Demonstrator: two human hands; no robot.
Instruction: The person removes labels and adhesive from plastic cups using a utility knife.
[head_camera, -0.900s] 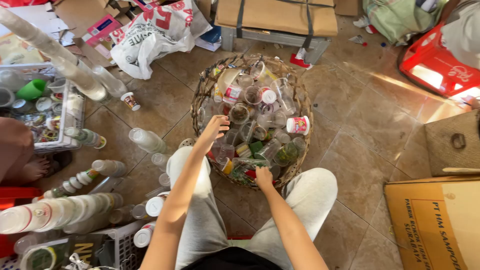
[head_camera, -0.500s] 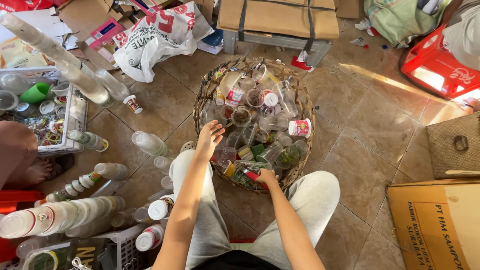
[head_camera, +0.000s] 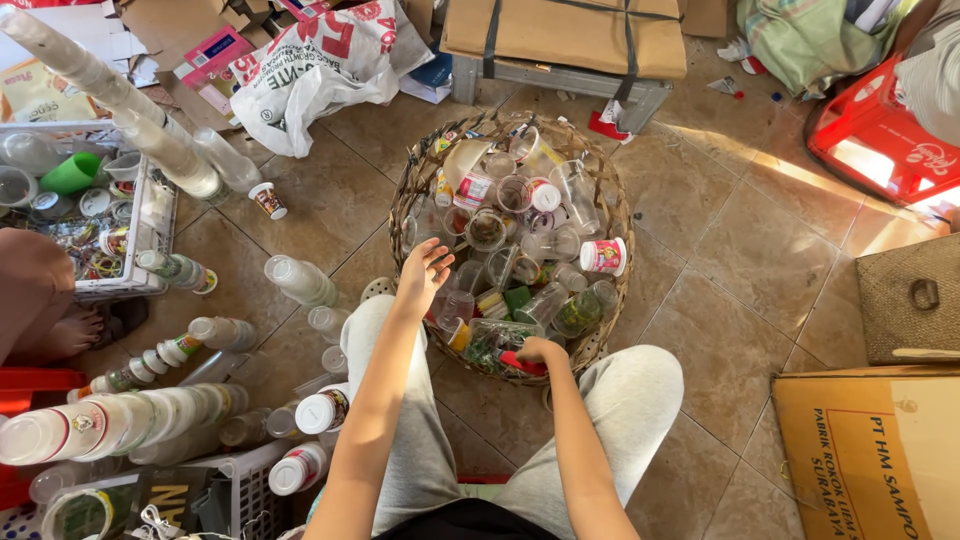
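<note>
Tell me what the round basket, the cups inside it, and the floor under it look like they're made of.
The basket looks like woven rattan or cane: brown strands interlaced around the rim, matte. The cups look like thin clear plastic: see-through, glossy, some crumpled. The floor looks like glazed ceramic tile: tan squares with grout lines and a sheen in the sunlight. The left hand hovers over the cups.

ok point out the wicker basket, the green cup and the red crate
wicker basket (head_camera: 612, 205), head view, on its woven right rim
green cup (head_camera: 72, 172), head view, on its side wall
red crate (head_camera: 880, 150), head view, on its front wall
</note>
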